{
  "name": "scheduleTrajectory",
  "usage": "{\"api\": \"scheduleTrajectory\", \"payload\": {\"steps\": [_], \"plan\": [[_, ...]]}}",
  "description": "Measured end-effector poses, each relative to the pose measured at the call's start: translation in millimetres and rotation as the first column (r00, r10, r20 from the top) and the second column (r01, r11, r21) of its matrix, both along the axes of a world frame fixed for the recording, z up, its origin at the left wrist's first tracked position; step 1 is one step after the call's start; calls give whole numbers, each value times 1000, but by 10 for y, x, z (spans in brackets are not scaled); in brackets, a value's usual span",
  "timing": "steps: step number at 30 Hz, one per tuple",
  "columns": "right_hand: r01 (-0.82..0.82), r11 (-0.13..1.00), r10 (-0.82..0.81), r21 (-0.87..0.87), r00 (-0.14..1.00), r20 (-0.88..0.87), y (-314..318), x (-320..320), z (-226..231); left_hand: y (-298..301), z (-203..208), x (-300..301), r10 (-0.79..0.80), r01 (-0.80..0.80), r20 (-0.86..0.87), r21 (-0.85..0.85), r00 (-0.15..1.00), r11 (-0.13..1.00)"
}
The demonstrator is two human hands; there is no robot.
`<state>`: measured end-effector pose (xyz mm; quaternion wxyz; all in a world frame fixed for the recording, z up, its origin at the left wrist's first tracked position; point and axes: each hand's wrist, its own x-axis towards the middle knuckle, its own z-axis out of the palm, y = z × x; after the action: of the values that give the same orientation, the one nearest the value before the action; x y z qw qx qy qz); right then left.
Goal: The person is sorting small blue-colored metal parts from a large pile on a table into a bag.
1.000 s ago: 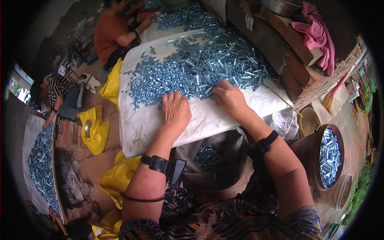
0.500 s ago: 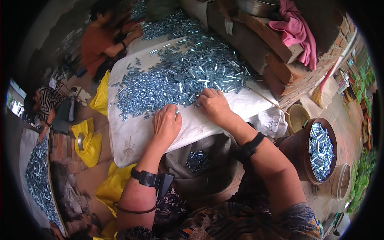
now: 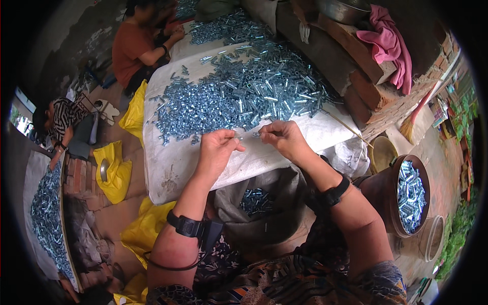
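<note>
On a table covered by a white sheet lies a broad heap of shiny bluish metal parts. Small nut-like pieces make up its left side, and longer tube-like sleeves its right. Above the sheet's near part, my left hand pinches a small metal part between thumb and fingers. Facing it, my right hand is closed in a pinch on another small metal part. The two parts are close but apart. Below the table edge, a grey sack gapes, with sleeves inside.
A brown bucket full of metal sleeves stands at right, beside an empty-looking tub. A thin stick lies across the table's right edge. Yellow bags sit at left. Two people work farther off. A pink cloth drapes over bricks.
Both hands have drawn back from the heap's near edge and turned toward each other, fingertips now close together. The whole view has shifted slightly.
</note>
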<state>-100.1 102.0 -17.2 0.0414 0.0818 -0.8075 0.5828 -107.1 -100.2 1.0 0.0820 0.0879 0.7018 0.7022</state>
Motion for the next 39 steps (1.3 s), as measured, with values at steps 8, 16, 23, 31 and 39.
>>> {"api": "scheduleTrajectory", "payload": {"steps": [8,16,23,31,39], "plan": [[-58,956,106,-288,982,154,-115,171,179,18,91,106,-30,28,25,103,999,994],[-18,859,137,-512,971,195,-87,181,169,41,122,136,-55,50,28,147,998,988],[48,770,133,-637,963,234,-129,179,144,17,157,158,-70,67,13,152,997,986],[83,642,254,-762,915,314,-121,238,128,-14,191,206,-118,117,-3,149,993,982],[18,531,480,-847,817,318,-22,331,62,-49,180,258,-417,370,74,339,906,865]]}}
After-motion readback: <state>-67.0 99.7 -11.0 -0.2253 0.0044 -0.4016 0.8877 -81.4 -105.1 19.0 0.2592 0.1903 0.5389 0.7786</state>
